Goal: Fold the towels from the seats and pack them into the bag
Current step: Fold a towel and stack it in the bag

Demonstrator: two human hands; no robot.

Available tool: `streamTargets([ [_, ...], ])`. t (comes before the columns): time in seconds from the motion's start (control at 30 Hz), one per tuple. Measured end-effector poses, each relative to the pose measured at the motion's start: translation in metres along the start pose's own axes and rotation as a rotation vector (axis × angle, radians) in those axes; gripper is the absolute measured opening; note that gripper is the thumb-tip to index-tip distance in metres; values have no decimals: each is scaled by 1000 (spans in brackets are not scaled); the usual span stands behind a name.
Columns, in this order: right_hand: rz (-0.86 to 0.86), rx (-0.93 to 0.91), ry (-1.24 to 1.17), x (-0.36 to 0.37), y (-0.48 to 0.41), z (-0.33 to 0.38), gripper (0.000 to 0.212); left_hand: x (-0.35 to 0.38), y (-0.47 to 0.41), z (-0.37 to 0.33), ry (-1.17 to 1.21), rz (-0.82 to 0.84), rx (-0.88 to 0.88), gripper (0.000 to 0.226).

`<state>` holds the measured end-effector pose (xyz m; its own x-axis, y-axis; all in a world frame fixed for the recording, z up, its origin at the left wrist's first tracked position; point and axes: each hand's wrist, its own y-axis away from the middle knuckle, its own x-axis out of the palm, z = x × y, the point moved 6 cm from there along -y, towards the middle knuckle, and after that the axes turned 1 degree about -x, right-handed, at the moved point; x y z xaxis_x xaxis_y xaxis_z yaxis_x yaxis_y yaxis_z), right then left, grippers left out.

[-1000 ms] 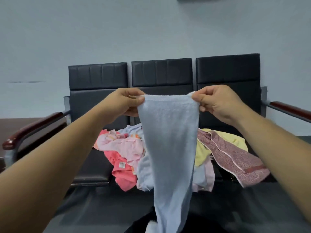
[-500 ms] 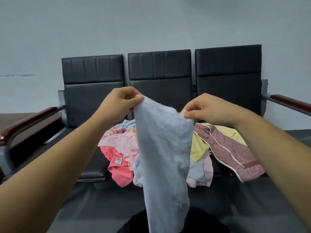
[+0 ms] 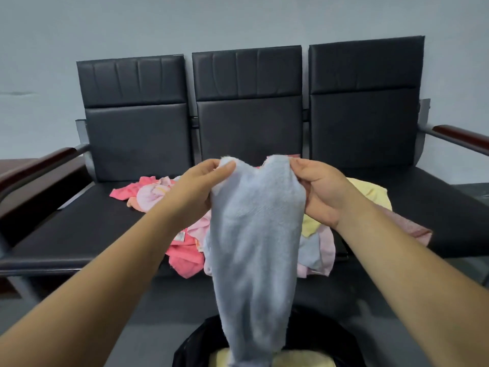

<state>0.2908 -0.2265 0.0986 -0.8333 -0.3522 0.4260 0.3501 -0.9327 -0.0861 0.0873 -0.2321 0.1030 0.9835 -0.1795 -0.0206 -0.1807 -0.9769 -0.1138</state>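
We pinch the pale blue towel (image 3: 254, 234) by its top corners, left grip (image 3: 201, 186) and right grip (image 3: 320, 192) each curled tight on the cloth. It hangs limp over the black bag (image 3: 190, 348), before the seats (image 3: 79, 229). Soft and light, we judge it best held at the corners.

Black bench seats (image 3: 87, 229) — loose towels (image 3: 158, 192)
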Motion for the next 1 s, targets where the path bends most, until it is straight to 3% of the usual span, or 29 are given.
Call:
streamTargets([
  [0.1, -114, 5, -73, -15, -5, -8, 36, 12, 8, 54, -104, 226, -195, 37],
  [0.27, -405, 16, -120, -59, -1, -23, 15, 9, 16, 109, 14, 224, -331, 31],
  [0.33, -477, 116, 66, -81, 0, -37, 20, 14, 18, 107, 64, 241, -295, 34],
  [0.4, -478, 243, 414, -100, 2, -53, 22, 16, 13, 108, 97, 193, -283, 37],
  [0.5, -424, 238, 840, -111, -2, -65, 18, 15, 4, 112, 64, 65, -279, 38],
  [0.6, -247, 171, 802, -85, -7, -74, 19, 15, 0, 115, 21, 55, -262, 37],
  [0.63, -149, 197, 789, -73, -8, -80, 30, 16, -1, 116, 16, 62, -262, 34],
  [0.7, 70, 237, 966, -47, -3, -92, 58, 17, -3, 117, 22, 79, -253, 32],
  [0.77, 173, 161, 1182, -33, -2, -100, 47, 18, -6, 118, 52, 81, -242, 35],
  [0.87, 36, 8, 1023, -29, -7, -90, 40, 11, -7, 116, 65, 108, -235, 46],
  [1.0, -201, 79, 371, -47, -16, -81, 34, 11, 5, 127, -292, 325, -306, 30],
])
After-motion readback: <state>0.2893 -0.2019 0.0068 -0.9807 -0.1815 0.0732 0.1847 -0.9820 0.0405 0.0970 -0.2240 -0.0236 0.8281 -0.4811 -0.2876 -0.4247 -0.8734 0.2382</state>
